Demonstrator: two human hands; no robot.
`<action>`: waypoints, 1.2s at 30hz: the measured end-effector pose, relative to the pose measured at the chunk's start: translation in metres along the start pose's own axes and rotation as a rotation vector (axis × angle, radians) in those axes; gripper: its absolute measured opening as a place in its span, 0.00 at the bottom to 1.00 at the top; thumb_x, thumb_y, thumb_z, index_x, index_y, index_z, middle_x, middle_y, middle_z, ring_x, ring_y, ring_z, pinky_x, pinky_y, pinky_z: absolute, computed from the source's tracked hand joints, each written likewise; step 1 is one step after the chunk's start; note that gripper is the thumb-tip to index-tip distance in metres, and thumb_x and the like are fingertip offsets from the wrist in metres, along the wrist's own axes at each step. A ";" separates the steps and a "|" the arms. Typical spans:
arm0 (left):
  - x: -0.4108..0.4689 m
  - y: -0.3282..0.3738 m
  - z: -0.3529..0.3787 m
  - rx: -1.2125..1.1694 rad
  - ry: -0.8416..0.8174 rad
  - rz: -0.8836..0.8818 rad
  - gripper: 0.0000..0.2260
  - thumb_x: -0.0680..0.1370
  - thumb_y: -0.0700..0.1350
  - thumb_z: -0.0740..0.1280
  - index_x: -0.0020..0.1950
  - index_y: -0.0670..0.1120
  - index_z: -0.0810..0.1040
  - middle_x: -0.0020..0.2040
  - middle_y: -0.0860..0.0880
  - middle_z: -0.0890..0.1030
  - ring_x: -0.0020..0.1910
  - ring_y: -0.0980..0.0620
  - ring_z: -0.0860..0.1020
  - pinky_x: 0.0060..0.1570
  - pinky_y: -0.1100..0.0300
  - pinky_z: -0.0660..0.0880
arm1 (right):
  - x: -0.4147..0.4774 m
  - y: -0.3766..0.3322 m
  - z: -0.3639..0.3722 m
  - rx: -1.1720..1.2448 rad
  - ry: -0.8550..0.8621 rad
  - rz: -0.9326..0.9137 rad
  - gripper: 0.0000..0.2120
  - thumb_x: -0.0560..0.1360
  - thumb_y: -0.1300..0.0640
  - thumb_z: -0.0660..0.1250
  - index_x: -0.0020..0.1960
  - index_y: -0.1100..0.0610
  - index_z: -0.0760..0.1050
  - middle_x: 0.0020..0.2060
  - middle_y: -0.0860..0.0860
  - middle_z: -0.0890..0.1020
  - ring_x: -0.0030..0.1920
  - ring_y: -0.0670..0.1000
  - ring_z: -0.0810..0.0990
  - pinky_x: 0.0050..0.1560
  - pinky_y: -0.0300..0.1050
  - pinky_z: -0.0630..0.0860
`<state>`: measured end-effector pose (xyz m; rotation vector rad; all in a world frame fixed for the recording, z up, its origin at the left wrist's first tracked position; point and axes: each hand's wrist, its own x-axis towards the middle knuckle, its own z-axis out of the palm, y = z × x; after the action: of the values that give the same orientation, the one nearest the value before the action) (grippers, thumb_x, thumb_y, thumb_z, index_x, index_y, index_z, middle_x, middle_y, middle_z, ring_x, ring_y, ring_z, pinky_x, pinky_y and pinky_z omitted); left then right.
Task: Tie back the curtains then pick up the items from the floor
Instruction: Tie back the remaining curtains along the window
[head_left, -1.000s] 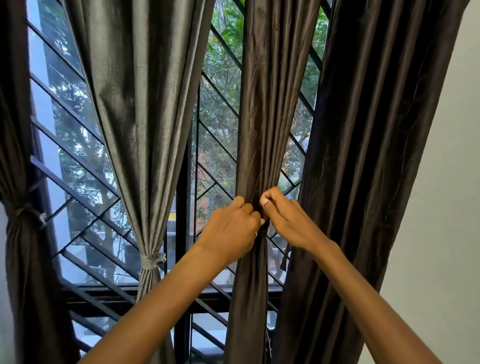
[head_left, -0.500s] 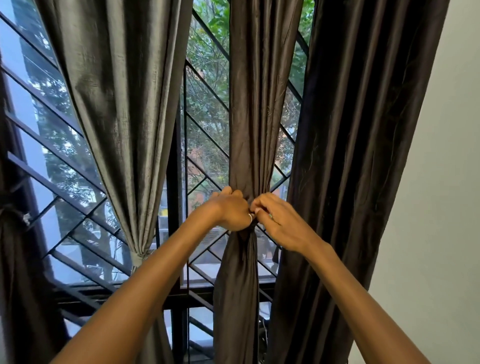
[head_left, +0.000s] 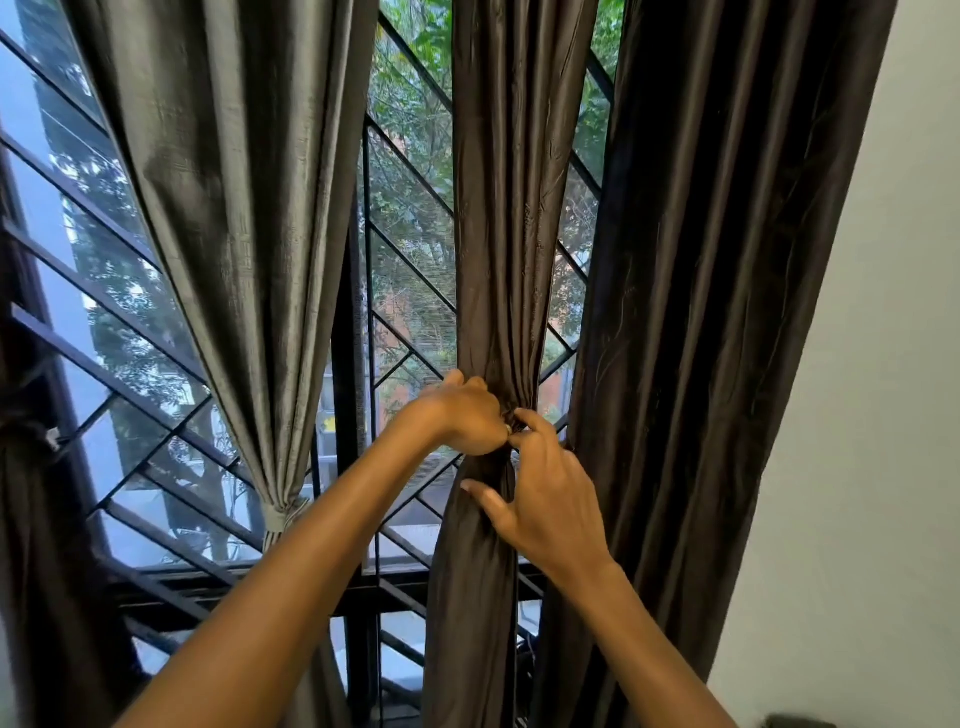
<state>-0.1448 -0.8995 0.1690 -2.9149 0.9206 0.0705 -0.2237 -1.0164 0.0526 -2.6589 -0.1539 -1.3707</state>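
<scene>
4 curtains hang across the window; 2 are cinched, 1 is being gathered, 1 hangs loose. From the window's left edge: a dark brown gathered curtain (head_left: 31, 519), cinched at mid-height (tie too blurred to read). Next, a shiny grey fabric curtain (head_left: 234, 208), cinched low w/ 1 grey fabric tie (head_left: 280, 519). Then a narrow dark brown fabric curtain (head_left: 498, 208) near the middle. Last, a wide dark brown fabric curtain (head_left: 701, 312) at the right edge, loose, beside the white wall (head_left: 857, 415).

2 hands, both on the narrow curtain. L hand (head_left: 462, 415) is a tight fist round its gathered waist, back of hand toward the camera. R hand (head_left: 550, 499) meets it from the right, index finger bent in at the same pinch point and touching L hand. Its thumb (head_left: 480, 496) is spread out and pressed on the cloth just below, other fingers curled vs. the bunched fabric. Cannot tell if a tie is round it; the hands cover the spot.

Behind: black metal window grille (head_left: 345, 338) w/ diagonal bars, green trees outside.
</scene>
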 end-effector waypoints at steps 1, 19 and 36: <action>0.000 0.000 0.000 -0.013 0.008 -0.008 0.13 0.82 0.50 0.51 0.47 0.46 0.71 0.59 0.40 0.71 0.64 0.40 0.63 0.69 0.40 0.61 | -0.002 -0.001 0.002 -0.024 0.017 -0.009 0.25 0.75 0.38 0.68 0.60 0.58 0.72 0.70 0.58 0.73 0.58 0.58 0.81 0.51 0.51 0.79; -0.017 -0.016 0.033 -0.275 0.395 0.259 0.13 0.82 0.56 0.62 0.51 0.53 0.85 0.45 0.49 0.71 0.54 0.43 0.73 0.54 0.48 0.73 | -0.008 0.016 -0.007 -0.136 0.091 -0.267 0.08 0.81 0.61 0.63 0.58 0.59 0.78 0.51 0.55 0.81 0.50 0.56 0.80 0.49 0.50 0.79; -0.044 -0.029 0.088 -0.961 0.887 0.247 0.08 0.70 0.45 0.79 0.47 0.45 0.88 0.36 0.50 0.85 0.32 0.58 0.83 0.37 0.62 0.81 | 0.000 0.017 -0.017 0.162 0.021 -0.129 0.10 0.77 0.68 0.66 0.56 0.59 0.78 0.50 0.53 0.78 0.48 0.53 0.80 0.49 0.42 0.77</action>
<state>-0.1655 -0.8421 0.0866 -3.6749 1.7445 -1.1626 -0.2347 -1.0359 0.0608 -2.5383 -0.4224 -1.3591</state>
